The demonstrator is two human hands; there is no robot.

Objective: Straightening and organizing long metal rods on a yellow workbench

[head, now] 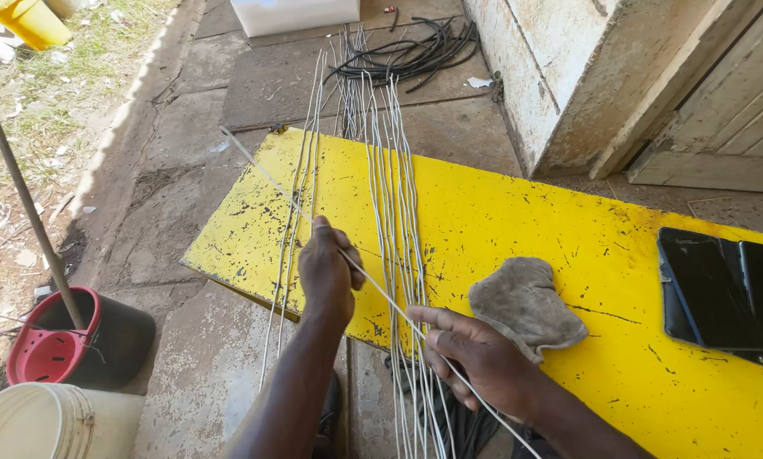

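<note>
Both hands are on 1 thin grey wire (373, 285) that runs diagonally across the yellow board (500, 221). The left hand (326, 272) is clenched around it further up, and the right hand (475, 357) pinches it between thumb and fingers closer to the body. My take: keep that strand taut between the 2 hands and lifted clear of the big wire bundle (398, 212) lying lengthwise on the board, otherwise it'll snag. A grey rag (526, 306) sits just beside the right hand. No labels or signs I can make out; there's a white rectangular box (294, 15) at the top edge, a yellow bucket (28, 19) top left, and 2 dark phones (726, 293) on the right.
</note>
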